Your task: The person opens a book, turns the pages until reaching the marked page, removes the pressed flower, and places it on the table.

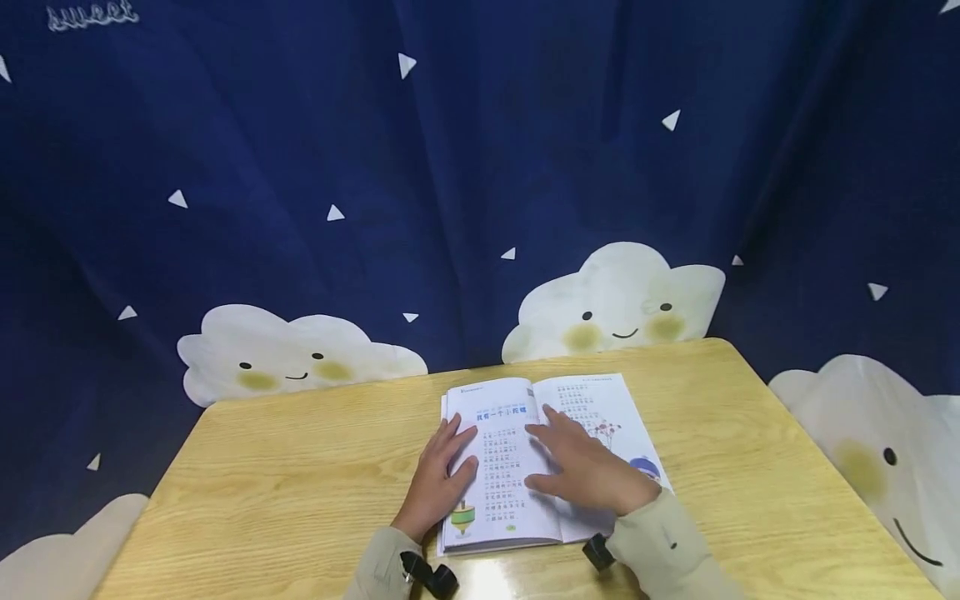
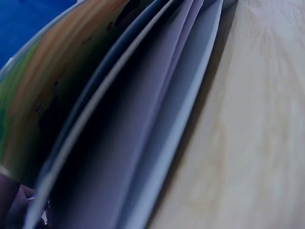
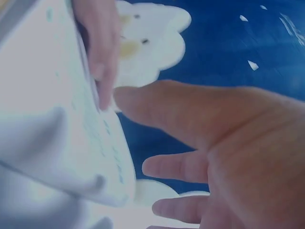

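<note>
An open book (image 1: 501, 508) with printed Chinese text and small pictures lies on the wooden table. On the outer part of its left page rests my left hand (image 1: 437, 477), fingers spread and pointing up the page. My right hand (image 1: 588, 462) is over the right page near the spine, its spread fingers reaching toward the left page. Close up in the left wrist view are the fanned edges of pages (image 2: 157, 109) beside the tabletop. In the right wrist view the right hand (image 3: 238, 138) has thumb and fingers apart, with nothing between them.
The pale wooden table (image 1: 300, 475) extends to both sides of the book. Behind it hangs a dark blue curtain (image 1: 465, 167) printed with smiling clouds and white triangles. A black wrist device (image 1: 429, 575) is strapped at the left sleeve, another (image 1: 598, 552) at the right.
</note>
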`<control>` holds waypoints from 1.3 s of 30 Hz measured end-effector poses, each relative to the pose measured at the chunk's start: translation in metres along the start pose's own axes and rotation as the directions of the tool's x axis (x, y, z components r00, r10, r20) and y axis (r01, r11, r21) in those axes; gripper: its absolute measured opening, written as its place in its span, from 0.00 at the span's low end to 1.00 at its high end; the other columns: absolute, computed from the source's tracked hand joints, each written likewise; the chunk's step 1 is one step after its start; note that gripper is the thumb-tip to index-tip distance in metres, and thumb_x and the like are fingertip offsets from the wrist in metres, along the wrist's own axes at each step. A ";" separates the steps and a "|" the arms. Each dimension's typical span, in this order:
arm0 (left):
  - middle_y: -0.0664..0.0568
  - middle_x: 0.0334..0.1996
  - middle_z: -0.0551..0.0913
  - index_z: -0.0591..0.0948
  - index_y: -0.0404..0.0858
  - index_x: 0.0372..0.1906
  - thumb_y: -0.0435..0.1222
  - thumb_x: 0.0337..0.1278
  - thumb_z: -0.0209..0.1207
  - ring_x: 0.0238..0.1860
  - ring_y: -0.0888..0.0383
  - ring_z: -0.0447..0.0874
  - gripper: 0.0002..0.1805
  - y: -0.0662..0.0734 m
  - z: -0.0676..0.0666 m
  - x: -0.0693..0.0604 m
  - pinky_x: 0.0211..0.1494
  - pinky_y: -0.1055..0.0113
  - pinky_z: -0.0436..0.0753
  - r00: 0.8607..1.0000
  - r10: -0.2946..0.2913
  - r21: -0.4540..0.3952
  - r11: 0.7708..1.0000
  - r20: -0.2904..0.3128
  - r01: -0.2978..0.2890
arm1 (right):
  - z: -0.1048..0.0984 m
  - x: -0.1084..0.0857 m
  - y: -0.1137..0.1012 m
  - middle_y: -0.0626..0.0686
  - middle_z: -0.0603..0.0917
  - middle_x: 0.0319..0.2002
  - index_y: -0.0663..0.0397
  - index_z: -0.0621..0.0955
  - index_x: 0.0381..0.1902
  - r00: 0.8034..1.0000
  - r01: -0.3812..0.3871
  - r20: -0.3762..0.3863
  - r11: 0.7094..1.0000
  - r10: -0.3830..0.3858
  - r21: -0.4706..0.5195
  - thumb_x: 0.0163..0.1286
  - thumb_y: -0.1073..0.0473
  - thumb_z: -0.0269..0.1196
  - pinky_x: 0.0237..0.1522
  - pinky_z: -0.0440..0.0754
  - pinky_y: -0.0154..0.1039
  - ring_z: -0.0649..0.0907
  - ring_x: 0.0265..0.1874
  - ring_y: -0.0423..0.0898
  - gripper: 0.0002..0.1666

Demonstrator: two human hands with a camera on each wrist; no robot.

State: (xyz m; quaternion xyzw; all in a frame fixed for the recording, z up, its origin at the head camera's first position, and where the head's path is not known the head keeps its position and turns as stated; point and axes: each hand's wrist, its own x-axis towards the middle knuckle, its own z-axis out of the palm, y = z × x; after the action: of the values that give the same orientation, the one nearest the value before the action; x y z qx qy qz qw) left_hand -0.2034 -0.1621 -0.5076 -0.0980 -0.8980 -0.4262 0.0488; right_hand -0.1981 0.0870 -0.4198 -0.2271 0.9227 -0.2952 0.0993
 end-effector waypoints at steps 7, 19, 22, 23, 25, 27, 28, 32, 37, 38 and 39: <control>0.55 0.74 0.58 0.74 0.49 0.66 0.43 0.64 0.56 0.76 0.51 0.45 0.25 0.000 -0.002 0.002 0.74 0.43 0.48 1.000 0.002 0.002 1.000 -0.006 -0.002 | -0.030 -0.001 0.020 0.68 0.55 0.73 0.58 0.72 0.64 0.991 -0.111 -0.085 0.992 0.106 -0.060 0.60 0.48 0.68 0.63 0.62 0.66 0.57 0.70 0.67 0.38; 0.55 0.74 0.57 0.74 0.49 0.66 0.44 0.65 0.56 0.76 0.53 0.45 0.25 -0.002 -0.003 0.004 0.75 0.49 0.45 1.000 0.006 0.009 1.000 -0.005 -0.006 | -0.053 -0.016 0.047 0.77 0.58 0.66 0.56 0.80 0.28 0.935 -0.347 -0.154 0.918 0.321 -0.193 0.53 0.52 0.70 0.57 0.56 0.75 0.53 0.67 0.75 0.14; 0.56 0.74 0.57 0.73 0.50 0.66 0.44 0.65 0.56 0.76 0.53 0.44 0.25 -0.001 -0.003 0.003 0.75 0.48 0.45 1.000 -0.003 0.002 1.000 -0.001 0.003 | -0.046 -0.015 0.048 0.76 0.64 0.61 0.53 0.78 0.21 0.931 -0.363 -0.134 0.900 0.340 -0.240 0.51 0.53 0.69 0.60 0.49 0.76 0.52 0.67 0.74 0.12; 0.56 0.74 0.57 0.73 0.50 0.66 0.44 0.65 0.56 0.76 0.54 0.44 0.25 0.000 -0.002 0.002 0.75 0.48 0.45 1.000 -0.005 0.002 1.000 -0.002 0.005 | -0.043 -0.015 0.048 0.75 0.66 0.59 0.52 0.78 0.20 0.930 -0.366 -0.130 0.895 0.343 -0.253 0.50 0.53 0.68 0.61 0.47 0.76 0.52 0.66 0.73 0.12; 0.56 0.74 0.57 0.74 0.50 0.66 0.44 0.65 0.56 0.76 0.53 0.44 0.24 0.000 -0.001 0.002 0.75 0.49 0.45 1.000 -0.007 -0.001 1.000 -0.003 0.007 | -0.037 -0.013 0.049 0.72 0.69 0.56 0.54 0.79 0.22 0.928 -0.372 -0.125 0.886 0.350 -0.276 0.48 0.53 0.68 0.62 0.44 0.75 0.55 0.65 0.71 0.12; 0.55 0.74 0.58 0.74 0.50 0.66 0.44 0.65 0.56 0.76 0.54 0.45 0.24 0.000 0.000 0.002 0.75 0.50 0.45 1.000 -0.008 0.001 1.000 -0.003 0.008 | -0.032 -0.012 0.051 0.70 0.70 0.53 0.57 0.80 0.26 0.925 -0.379 -0.118 0.877 0.360 -0.296 0.48 0.52 0.68 0.62 0.43 0.74 0.57 0.63 0.70 0.14; 0.55 0.74 0.58 0.74 0.49 0.66 0.44 0.65 0.56 0.76 0.54 0.45 0.24 0.000 0.000 0.002 0.76 0.50 0.45 1.000 -0.010 0.002 1.000 -0.002 0.010 | -0.030 -0.011 0.051 0.69 0.71 0.52 0.59 0.81 0.28 0.923 -0.384 -0.117 0.871 0.366 -0.306 0.48 0.52 0.68 0.62 0.43 0.74 0.58 0.62 0.69 0.16; 0.55 0.74 0.58 0.74 0.49 0.65 0.43 0.65 0.55 0.76 0.54 0.45 0.24 0.000 0.002 0.001 0.76 0.52 0.44 1.000 -0.015 0.001 1.000 0.002 0.015 | -0.023 -0.010 0.056 0.68 0.72 0.50 0.62 0.82 0.34 0.914 -0.404 -0.114 0.855 0.389 -0.325 0.49 0.51 0.68 0.62 0.42 0.75 0.61 0.61 0.69 0.21; 0.55 0.74 0.58 0.74 0.49 0.65 0.43 0.65 0.56 0.76 0.54 0.45 0.24 -0.001 0.003 0.000 0.76 0.51 0.45 1.000 -0.011 0.008 1.000 0.006 0.011 | -0.019 -0.010 0.057 0.67 0.73 0.46 0.61 0.82 0.33 0.910 -0.413 -0.118 0.847 0.397 -0.334 0.50 0.51 0.68 0.61 0.43 0.74 0.63 0.59 0.69 0.19; 0.55 0.74 0.58 0.74 0.49 0.65 0.43 0.65 0.56 0.76 0.54 0.45 0.24 -0.001 0.003 0.000 0.76 0.50 0.45 1.000 -0.009 0.008 1.000 0.005 0.009 | -0.019 -0.010 0.057 0.67 0.73 0.46 0.61 0.82 0.33 0.911 -0.412 -0.120 0.846 0.395 -0.339 0.50 0.51 0.68 0.61 0.43 0.74 0.63 0.59 0.69 0.19; 0.55 0.74 0.58 0.74 0.49 0.65 0.43 0.65 0.56 0.76 0.54 0.45 0.24 -0.001 0.003 0.000 0.76 0.50 0.45 1.000 -0.008 0.007 1.000 0.004 0.008 | -0.019 -0.010 0.057 0.68 0.73 0.46 0.61 0.82 0.33 0.911 -0.411 -0.123 0.844 0.394 -0.343 0.49 0.52 0.68 0.61 0.43 0.74 0.63 0.59 0.69 0.19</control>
State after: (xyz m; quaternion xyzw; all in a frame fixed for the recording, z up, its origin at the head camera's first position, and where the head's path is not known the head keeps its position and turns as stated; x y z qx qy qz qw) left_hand -0.2038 -0.1605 -0.5098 -0.0949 -0.8999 -0.4232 0.0457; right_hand -0.2160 0.1428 -0.4374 -0.0358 0.9901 -0.0982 0.0934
